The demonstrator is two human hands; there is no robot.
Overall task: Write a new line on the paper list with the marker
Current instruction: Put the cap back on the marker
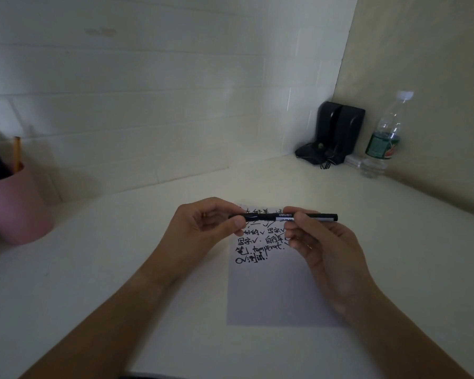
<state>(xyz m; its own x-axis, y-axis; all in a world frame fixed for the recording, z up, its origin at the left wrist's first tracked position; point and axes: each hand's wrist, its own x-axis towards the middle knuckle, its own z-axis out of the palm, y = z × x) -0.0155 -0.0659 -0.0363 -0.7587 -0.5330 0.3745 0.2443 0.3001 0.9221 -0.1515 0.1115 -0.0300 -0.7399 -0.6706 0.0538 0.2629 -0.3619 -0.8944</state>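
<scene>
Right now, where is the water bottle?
The water bottle stands at the far right of the desk, against the wall, right of the black speakers.

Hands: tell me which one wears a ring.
The left hand, holding the marker by its left end. A gold band shows on one finger; the right hand shows none.

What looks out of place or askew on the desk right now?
Nothing stands out. The paper lies flat, the bottle stands upright, and both the left hand and right hand hold the marker level above the list.
</scene>
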